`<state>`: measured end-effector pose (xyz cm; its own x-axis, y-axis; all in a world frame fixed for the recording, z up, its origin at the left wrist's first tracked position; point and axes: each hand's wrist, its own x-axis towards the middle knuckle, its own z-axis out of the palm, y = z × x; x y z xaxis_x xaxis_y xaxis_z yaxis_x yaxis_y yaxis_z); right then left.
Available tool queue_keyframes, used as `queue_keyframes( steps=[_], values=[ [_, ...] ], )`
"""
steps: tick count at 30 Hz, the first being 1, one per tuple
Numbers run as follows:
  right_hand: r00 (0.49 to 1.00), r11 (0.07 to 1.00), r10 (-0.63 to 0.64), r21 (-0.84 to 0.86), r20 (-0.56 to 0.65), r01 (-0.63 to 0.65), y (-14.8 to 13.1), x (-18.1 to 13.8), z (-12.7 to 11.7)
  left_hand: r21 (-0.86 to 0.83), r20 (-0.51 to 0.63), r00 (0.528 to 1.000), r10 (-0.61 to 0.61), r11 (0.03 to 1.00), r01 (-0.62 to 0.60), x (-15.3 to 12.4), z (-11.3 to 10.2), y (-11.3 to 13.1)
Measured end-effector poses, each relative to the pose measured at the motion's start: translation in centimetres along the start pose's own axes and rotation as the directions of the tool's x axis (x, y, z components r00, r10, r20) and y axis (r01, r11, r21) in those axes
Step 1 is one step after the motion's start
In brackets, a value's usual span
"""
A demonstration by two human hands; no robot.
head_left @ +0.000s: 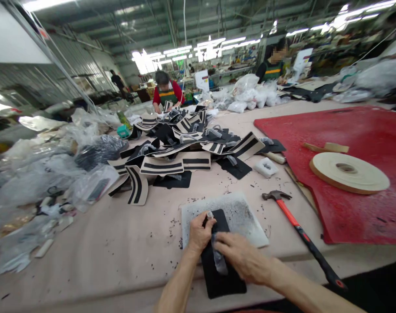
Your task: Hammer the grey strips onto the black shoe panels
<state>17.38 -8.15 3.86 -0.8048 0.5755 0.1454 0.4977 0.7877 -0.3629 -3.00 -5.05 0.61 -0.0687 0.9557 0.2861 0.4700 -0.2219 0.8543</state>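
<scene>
My left hand point(200, 232) is closed around a short upright metal punch point(210, 214), its round top showing above the fingers. The punch's lower end is hidden by my hand. Below lies a black rectangular panel point(222, 282), its far part resting on a speckled white board point(241, 213). A handle point(220, 263) wrapped in clear plastic runs along the panel. My right hand point(241, 254) has its fingers bent together on that handle, just nearer to me than the left hand. A claw hammer point(295, 226) with a red and black grip lies to the right.
Striped and black panels point(178, 163) are heaped ahead. A white block point(265, 167) stands near them. At right, a tape roll point(349, 171) rests on a red sheet point(347, 221). Plastic bags point(38, 182) crowd the left. Two co-workers sit beyond the heap.
</scene>
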Motion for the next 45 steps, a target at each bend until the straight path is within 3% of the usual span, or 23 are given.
queue_keyframes(
  steps=[3,5,7,9,12,15,17,19,22,25,31,35,39,45],
  values=[
    [0.994,0.997,-0.053,-0.052,0.091,0.058,-2.0,2.6,2.0,-0.09,-0.057,0.991,-0.119,0.989,0.113,0.2,0.3,-0.3],
    [0.994,0.993,-0.051,-0.105,0.095,0.061,-2.1,3.3,3.0,-0.25,-0.128,0.956,-0.262,0.942,0.225,0.7,0.6,-0.7],
    [0.994,0.982,-0.066,-0.17,0.085,0.08,-1.8,3.7,3.5,-0.465,-0.216,0.877,-0.428,0.835,0.293,1.6,0.7,-0.7],
    [0.996,0.958,-0.07,-0.274,0.061,0.084,-1.7,4.2,3.1,-0.637,-0.297,0.783,-0.547,0.724,0.264,2.8,0.1,-0.1],
    [0.995,0.909,0.085,-0.406,-0.051,-0.099,-1.7,5.4,0.1,-0.71,-0.413,0.724,-0.552,0.694,0.124,4.1,-2.6,2.4],
    [0.914,0.842,0.368,-0.357,-0.169,-0.405,-1.5,7.0,-4.6,-0.638,-0.552,0.716,-0.428,0.77,-0.031,4.5,-6.2,5.3],
    [0.861,0.817,0.481,-0.27,-0.166,-0.509,-1.1,7.9,-6.8,-0.568,-0.585,0.731,-0.352,0.821,-0.059,4.3,-7.8,6.2],
    [0.82,0.803,0.557,-0.169,-0.13,-0.572,-0.6,8.3,-7.2,-0.53,-0.557,0.76,-0.333,0.848,-0.017,3.9,-8.0,6.0],
    [0.76,0.762,0.646,-0.009,-0.076,-0.648,0.0,7.6,-5.0,-0.53,-0.461,0.801,-0.381,0.842,0.095,2.8,-6.2,4.1],
    [0.736,0.735,0.675,0.135,-0.053,-0.665,0.1,6.5,-2.2,-0.513,-0.373,0.832,-0.41,0.838,0.183,1.9,-3.8,2.1],
    [0.669,0.693,0.717,0.292,-0.194,-0.659,-0.2,6.0,-1.2,-0.438,-0.314,0.869,-0.383,0.871,0.225,2.4,-2.5,1.6],
    [0.681,0.681,0.722,0.301,-0.124,-0.667,-0.4,6.3,-0.3,-0.447,-0.225,0.917,-0.329,0.871,0.203,4.1,-1.6,1.7],
    [0.68,0.658,0.732,0.317,-0.055,-0.683,0.4,6.3,0.6,-0.505,-0.102,0.947,-0.306,0.836,0.216,5.6,0.8,0.4],
    [0.75,0.684,0.661,0.417,-0.006,-0.599,2.3,5.8,-0.2,-0.457,0.01,0.968,-0.252,0.86,0.229,6.5,3.1,-1.1]
  ],
)
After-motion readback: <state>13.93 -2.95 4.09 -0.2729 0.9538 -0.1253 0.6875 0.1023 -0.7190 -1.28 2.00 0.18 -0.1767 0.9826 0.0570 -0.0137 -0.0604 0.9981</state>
